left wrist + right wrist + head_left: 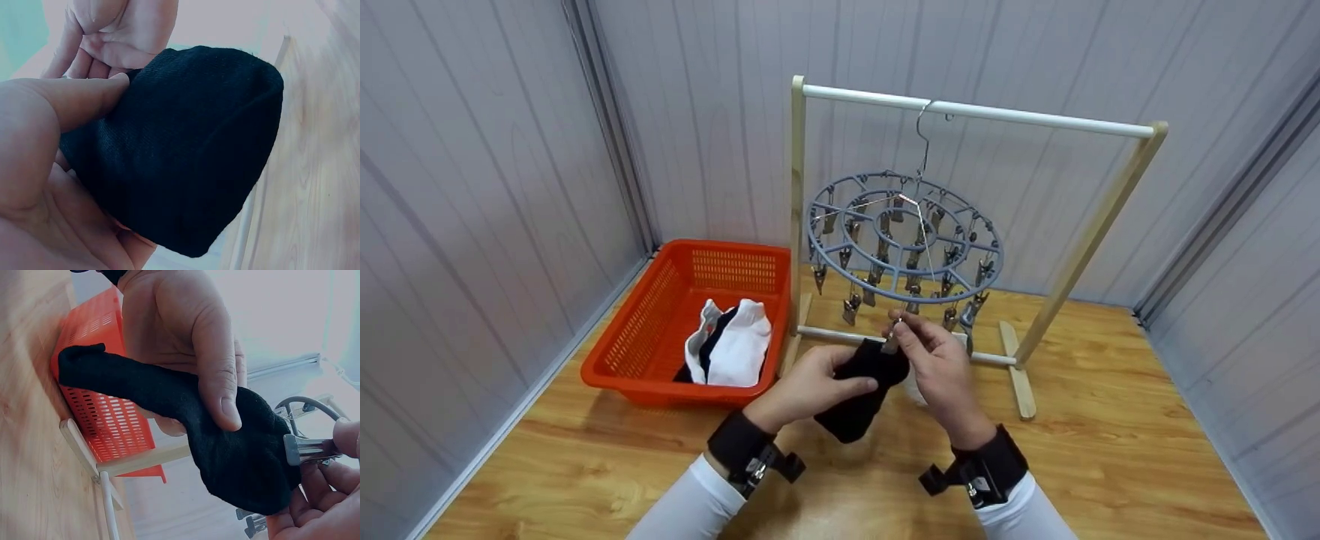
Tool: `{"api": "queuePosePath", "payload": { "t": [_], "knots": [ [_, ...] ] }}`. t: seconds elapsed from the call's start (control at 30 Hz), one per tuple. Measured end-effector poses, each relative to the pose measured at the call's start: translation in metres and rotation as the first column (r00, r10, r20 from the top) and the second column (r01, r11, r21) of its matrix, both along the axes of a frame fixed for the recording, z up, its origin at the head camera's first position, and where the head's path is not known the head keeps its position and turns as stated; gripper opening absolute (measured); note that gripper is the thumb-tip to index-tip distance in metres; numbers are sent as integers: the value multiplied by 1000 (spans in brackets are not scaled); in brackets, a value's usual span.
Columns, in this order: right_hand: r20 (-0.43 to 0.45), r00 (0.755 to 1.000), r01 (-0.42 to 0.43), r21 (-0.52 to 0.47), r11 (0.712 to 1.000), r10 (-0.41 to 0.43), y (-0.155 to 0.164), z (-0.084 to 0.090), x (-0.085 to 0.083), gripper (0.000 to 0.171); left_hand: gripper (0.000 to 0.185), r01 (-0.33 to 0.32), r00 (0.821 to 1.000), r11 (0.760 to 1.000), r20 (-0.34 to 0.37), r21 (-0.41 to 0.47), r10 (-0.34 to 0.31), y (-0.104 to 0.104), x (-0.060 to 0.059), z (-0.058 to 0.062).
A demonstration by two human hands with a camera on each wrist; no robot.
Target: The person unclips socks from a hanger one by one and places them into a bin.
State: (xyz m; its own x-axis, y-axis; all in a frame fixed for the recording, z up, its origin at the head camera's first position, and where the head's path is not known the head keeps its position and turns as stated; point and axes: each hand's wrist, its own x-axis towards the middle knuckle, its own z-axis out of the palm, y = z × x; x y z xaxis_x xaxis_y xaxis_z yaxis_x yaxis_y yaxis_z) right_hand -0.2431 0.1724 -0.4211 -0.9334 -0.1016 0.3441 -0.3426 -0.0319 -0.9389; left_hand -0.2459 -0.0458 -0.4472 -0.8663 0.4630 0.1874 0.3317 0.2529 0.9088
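Note:
A black sock point(851, 412) hangs from my left hand point(808, 384), whose thumb lies over it while the fingers pass behind. My right hand point(945, 369) pinches a metal clip point(309, 450) between thumb and fingers. In the right wrist view the clip's grey tip overlaps the edge of the sock point(242, 461). Seen from the left wrist, the sock point(185, 146) droops away from the thumb. Just above both hands hangs a round grey drying hanger point(896, 295) with many metal clips.
A wooden stand with a white top bar point(1035, 120) carries the hanger by its hook. At left, an orange basket point(622, 379) contains white socks point(741, 349) and something black. Pale panel walls point(495, 187) enclose the wooden table point(1110, 450). Something whitish shows behind my right hand.

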Motion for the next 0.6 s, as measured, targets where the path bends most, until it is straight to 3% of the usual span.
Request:
{"api": "queuePosePath", "payload": {
  "t": [0.23,0.6],
  "knots": [
    [-20,999,41,0,999,-41,0,0,1,30,27,5,1000,1000,-13,15,-5,-3,0,0],
    [-48,993,105,-8,994,-105,3,-2,2,25,26,47,998,995,36,86,-50,-3,2,3]
  ]
}}
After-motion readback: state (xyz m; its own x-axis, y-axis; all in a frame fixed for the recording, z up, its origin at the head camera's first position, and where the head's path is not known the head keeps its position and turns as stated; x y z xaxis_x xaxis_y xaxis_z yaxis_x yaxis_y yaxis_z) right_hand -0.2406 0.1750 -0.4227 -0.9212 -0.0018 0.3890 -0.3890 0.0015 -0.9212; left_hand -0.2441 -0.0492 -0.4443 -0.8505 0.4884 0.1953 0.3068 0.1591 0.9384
